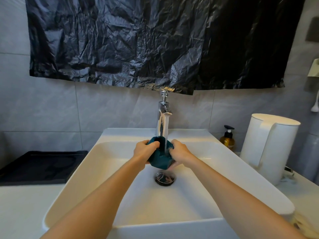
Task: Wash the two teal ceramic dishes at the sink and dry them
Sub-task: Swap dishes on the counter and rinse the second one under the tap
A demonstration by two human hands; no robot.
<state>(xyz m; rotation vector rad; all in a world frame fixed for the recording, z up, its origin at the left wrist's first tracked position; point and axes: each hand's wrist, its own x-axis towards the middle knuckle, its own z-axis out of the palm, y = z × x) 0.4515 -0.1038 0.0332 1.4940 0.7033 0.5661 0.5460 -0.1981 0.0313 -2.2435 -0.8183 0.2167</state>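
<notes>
Left hand [145,151] and right hand [181,152] clasp opposite sides of the teal ceramic dish [159,159] at frame centre above the sink drain [165,178], its mouth tilted up-frame toward the faucet [163,114], stream [166,133] landing nearer the right hand.

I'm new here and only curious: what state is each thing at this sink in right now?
Tap: on, water running.
Teal dish: tilted, wet, under the stream.
Left hand: grips the dish's left side.
Right hand: grips its right side.
Sink: no pooled water visible.
Pump bottle: upright, beside the sink.
White jug: upright, lid on.
</notes>
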